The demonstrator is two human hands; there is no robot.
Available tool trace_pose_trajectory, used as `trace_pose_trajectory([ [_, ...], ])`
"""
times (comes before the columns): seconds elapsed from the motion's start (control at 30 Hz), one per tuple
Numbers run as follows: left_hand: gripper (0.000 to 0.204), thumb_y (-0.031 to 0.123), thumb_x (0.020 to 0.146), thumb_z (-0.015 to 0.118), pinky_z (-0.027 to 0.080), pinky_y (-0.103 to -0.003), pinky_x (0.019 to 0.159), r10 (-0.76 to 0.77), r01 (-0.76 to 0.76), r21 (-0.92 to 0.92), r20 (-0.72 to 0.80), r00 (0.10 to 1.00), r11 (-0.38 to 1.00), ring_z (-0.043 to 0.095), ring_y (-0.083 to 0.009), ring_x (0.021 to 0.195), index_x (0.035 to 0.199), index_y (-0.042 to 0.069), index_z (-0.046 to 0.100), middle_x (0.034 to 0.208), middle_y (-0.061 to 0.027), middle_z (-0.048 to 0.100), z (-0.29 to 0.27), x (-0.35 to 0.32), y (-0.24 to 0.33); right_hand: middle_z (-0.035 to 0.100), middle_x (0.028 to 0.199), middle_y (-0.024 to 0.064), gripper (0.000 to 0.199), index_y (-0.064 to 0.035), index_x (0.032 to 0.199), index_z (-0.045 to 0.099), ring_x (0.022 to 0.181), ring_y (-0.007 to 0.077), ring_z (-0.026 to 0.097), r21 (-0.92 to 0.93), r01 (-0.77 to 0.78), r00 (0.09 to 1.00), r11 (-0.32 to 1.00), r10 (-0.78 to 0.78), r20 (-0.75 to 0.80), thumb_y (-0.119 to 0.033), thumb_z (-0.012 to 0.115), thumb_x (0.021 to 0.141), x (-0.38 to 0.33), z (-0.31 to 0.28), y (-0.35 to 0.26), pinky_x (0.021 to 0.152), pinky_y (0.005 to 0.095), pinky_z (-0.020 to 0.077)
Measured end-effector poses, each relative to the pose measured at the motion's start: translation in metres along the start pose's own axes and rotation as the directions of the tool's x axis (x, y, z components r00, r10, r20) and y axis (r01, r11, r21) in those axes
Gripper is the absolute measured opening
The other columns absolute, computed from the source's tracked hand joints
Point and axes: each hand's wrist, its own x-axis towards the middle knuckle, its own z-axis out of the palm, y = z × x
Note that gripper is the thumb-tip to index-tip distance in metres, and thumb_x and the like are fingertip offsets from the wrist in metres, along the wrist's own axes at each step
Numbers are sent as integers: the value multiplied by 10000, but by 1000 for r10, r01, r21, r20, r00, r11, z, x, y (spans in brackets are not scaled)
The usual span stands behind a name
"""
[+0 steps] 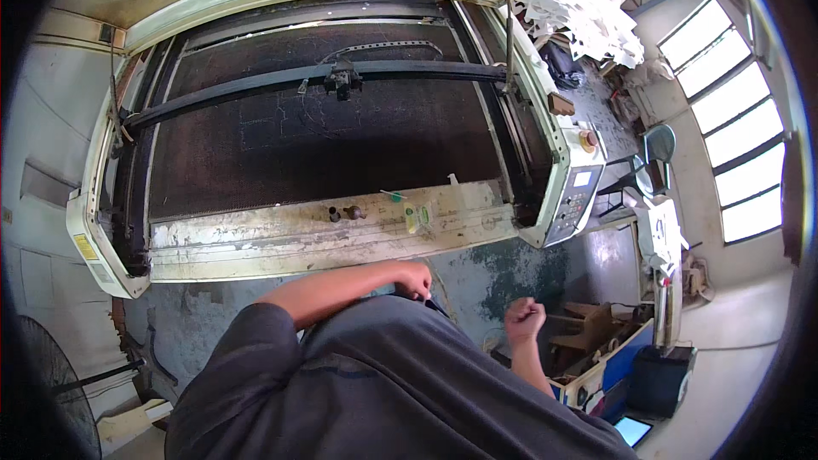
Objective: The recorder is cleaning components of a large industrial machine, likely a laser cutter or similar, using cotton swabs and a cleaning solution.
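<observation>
My left hand [414,279] is held in front of my waist with its fingers curled closed. Whatever it may hold is hidden against my dark grey shirt. Off to the right, my right hand [525,320] is raised in a fist above the floor, and nothing shows in it. Beyond both hands stands a large flatbed laser cutter [315,257] with its lid up. A dark gantry beam [230,93] spans its bed [256,162], carrying a black cutting head [342,81]. Neither hand touches the machine.
On the machine's front ledge lie small dark round parts [348,213] and a yellow-green packet [417,220]. A control panel [573,203] with a red button [588,140] is at its right. A wooden-and-blue box of items [609,362] stands near my right arm; a fan [51,383] is at left.
</observation>
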Motion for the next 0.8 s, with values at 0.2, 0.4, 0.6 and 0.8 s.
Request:
trace_pose_trajectory([
  [0.2, 443, 321, 1098, 692, 579, -327, 849, -40, -30, -559, -112, 993, 829, 701, -141, 995, 1487, 109, 677, 1219, -42, 790, -25, -114, 21, 670, 1146, 137, 306, 75, 1296, 604, 1010, 234, 654, -51, 716, 688, 696, -692, 220, 31, 422, 1053, 40, -72, -148, 854, 341, 552],
  [0.4, 425, 258, 1126, 658, 515, -308, 1045, -247, -128, -777, -346, 905, 617, 660, -140, 1168, 1516, 90, 657, 1296, -38, 740, 17, -227, 9, 221, 1784, 344, 604, 184, 1681, 192, 1680, 476, 213, 326, 678, 649, 659, -745, 155, -57, 386, 1162, 26, -19, -221, 1423, 575, 235],
  [0.6, 367, 214, 1087, 644, 540, -387, 1081, -498, -101, -916, -300, 813, 388, 697, -228, 1259, 1414, 70, 728, 1346, -90, 759, 109, -286, -32, 154, 1779, 395, 622, 211, 1663, 180, 1681, 524, 153, 415, 666, 584, 620, -779, 228, -84, 381, 1153, 14, 38, -245, 1415, 617, 226],
  [0.8, 350, 208, 1081, 646, 544, -390, 1073, -494, -67, -878, -328, 805, 475, 703, -236, 1251, 1390, 70, 736, 1331, -99, 764, 144, -289, -57, 115, 1768, 444, 834, 236, 1655, 158, 1668, 587, 128, 506, 518, 610, 690, -712, 347, -88, 508, 971, 23, 134, -232, 1402, 675, 177],
])
